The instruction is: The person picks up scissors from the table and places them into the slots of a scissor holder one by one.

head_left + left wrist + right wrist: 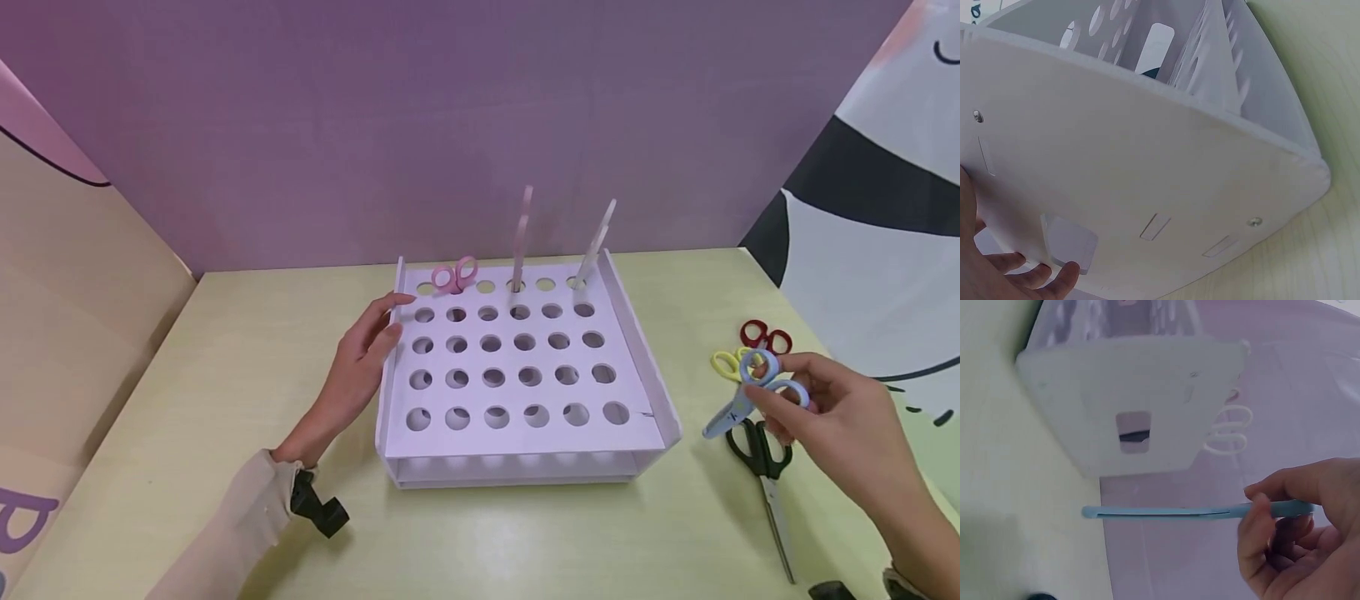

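Observation:
A white rack (510, 437) with rows of round holes stands mid-table. At its left wall my left hand (358, 354) grips the edge, the index finger reaching over the top. Other fingertips (1063, 284) of that hand lie against the outer side by the cutout. Off the rack's right side, my right hand (832, 408) pinches light-blue scissors (735, 410) by the handle loops, their covered blades pointing left. Pink scissors (455, 277) sit in the back row, along with upright pink scissors (521, 237) and white scissors (596, 246).
Below the right hand lie black-handled scissors (768, 475) with bare blades. Yellow scissors (725, 364) and red scissors (765, 337) lie behind it on the table. A purple panel (480, 125) stands behind the rack, and patterned panels flank the table.

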### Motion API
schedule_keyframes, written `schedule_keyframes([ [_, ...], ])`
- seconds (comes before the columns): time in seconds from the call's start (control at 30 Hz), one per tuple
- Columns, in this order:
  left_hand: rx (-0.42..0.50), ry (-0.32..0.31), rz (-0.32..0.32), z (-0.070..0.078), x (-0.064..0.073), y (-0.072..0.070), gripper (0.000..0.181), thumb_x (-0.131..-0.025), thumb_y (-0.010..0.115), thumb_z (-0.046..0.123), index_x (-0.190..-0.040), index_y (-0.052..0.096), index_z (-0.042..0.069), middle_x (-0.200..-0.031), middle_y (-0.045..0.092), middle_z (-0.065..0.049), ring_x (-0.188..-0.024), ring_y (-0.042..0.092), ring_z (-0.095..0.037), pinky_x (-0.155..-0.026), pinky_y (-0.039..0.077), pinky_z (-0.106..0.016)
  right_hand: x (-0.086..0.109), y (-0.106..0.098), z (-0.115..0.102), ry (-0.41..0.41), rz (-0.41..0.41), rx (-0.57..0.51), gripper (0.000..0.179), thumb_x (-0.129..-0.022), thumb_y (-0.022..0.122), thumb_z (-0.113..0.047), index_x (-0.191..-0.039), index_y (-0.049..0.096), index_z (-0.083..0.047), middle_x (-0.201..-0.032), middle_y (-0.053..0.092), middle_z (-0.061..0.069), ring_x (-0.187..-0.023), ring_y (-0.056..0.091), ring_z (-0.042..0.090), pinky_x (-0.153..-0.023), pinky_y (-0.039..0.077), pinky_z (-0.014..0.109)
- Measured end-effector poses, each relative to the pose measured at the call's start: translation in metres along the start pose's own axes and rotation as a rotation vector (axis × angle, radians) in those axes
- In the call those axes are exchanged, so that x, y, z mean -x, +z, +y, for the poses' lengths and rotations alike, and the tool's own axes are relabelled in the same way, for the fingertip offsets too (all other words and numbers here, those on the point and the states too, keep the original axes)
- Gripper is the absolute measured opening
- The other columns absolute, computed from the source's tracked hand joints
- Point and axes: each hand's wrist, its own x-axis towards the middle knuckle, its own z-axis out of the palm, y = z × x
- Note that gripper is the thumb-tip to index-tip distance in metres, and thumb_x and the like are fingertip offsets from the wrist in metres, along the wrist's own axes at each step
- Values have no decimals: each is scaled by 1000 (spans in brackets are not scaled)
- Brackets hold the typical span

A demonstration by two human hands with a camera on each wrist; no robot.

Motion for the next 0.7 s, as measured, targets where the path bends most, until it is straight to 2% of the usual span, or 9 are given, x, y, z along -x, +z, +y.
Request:
schedule_keyframes([
  [0.13,12,-8,1,2,0,0,35,-106,43,21,-140,51,21,-145,48,-3,-120,56,-25,-93,54,-40,1,-5,0,76,-24,-63,20,-92,72,-16,-104,64,-30,-70,59,-12,-54,55,11,-47,42,22],
  [0.23,11,-11,1,2,1,0,35,-106,43,21,-141,50,21,-146,47,-3,-121,56,-25,-93,54,-39,1,-7,1,112,-39,-125,21,-93,70,-16,-106,65,-32,-71,60,-13,-54,54,12,-48,41,24],
  [0.3,10,-10,2,2,1,1,35,-106,43,20,-141,50,21,-146,47,-4,-121,56,-25,-93,54,-39,1,-8,1,102,-61,-178,20,-94,69,-13,-106,65,-27,-72,63,-11,-53,55,14,-51,43,23],
  [0.47,16,2,2,1,0,1,35,-106,43,20,-140,51,20,-145,48,-4,-120,56,-24,-92,54,-38,3,-10,-2,52,-122,-296,13,-92,69,-4,-105,66,-6,-75,71,2,-56,63,20,-61,50,21],
  [0.6,16,8,0,-1,0,1,35,-106,43,21,-140,51,21,-144,48,-4,-120,56,-24,-93,54,-38,5,-13,-4,14,-166,-400,17,-91,67,4,-107,63,3,-81,73,7,-61,67,23,-68,53,21],
  [0.7,18,10,-3,-3,-1,1,35,-106,43,22,-140,50,21,-144,48,-3,-120,56,-24,-93,53,-39,5,-14,-5,-28,-187,-504,24,-88,66,12,-110,60,7,-81,72,10,-62,67,23,-66,55,23],
])
